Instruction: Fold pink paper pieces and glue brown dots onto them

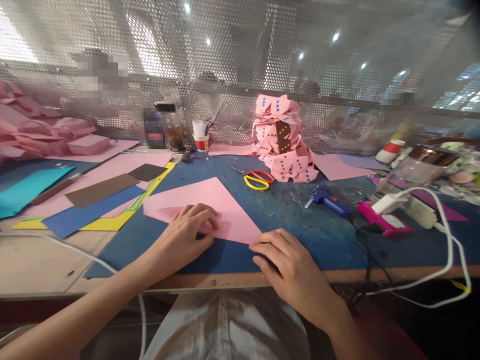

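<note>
A sheet of pink paper (pixel 228 212) lies on the blue mat in front of me, its left part folded over in a flap. My left hand (pixel 191 227) presses down on the paper with bent fingers, holding it by the folded part; its fingertips cover some of the fold. At the sheet's right corner is my right hand (pixel 287 260), fingers stretched out and touching the corner, thumb apart from them. Beyond the sheet lie scissors (pixel 258 180) with red and yellow handles, their blades pointing left. To the right rests a blue glue gun (pixel 330 201).
A layered pink paper piece (pixel 281 137) with dotted pieces stands at the back. Coloured strips, including a blue one (pixel 93 212), lie left. Right are a pink power strip (pixel 386 220), white cable and clear container (pixel 412 172). A paper cup (pixel 201 142) stands by the mesh.
</note>
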The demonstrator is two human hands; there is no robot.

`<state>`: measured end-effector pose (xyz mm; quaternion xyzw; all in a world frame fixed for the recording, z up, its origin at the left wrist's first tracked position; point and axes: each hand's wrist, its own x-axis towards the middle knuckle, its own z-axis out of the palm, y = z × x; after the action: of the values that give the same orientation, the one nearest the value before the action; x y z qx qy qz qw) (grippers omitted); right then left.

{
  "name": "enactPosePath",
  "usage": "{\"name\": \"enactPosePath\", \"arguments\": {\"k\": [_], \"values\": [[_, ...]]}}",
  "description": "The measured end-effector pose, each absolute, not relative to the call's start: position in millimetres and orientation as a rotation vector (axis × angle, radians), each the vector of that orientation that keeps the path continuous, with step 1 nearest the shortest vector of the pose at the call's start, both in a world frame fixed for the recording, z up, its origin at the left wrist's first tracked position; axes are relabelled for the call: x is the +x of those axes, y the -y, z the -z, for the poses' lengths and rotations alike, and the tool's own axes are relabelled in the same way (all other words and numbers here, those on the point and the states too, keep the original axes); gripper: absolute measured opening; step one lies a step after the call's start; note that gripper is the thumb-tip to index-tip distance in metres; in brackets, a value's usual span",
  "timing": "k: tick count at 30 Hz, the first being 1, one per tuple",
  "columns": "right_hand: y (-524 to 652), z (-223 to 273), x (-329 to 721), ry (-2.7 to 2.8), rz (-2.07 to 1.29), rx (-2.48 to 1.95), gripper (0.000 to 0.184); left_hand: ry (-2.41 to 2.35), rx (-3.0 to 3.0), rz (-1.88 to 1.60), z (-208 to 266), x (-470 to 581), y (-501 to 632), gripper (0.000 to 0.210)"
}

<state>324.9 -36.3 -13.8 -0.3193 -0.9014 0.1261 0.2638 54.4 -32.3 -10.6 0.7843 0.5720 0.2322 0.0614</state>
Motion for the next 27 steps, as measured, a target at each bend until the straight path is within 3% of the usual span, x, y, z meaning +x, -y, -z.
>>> {"name": "enactPosePath", "arguments": {"k": [27], "values": [[35.4, 15.7, 324.3, 2.432, -0.350, -0.860, 0.020, -1.852, 2.296, -0.691, 7.8, 16.7, 34.7, 0.020]]}}
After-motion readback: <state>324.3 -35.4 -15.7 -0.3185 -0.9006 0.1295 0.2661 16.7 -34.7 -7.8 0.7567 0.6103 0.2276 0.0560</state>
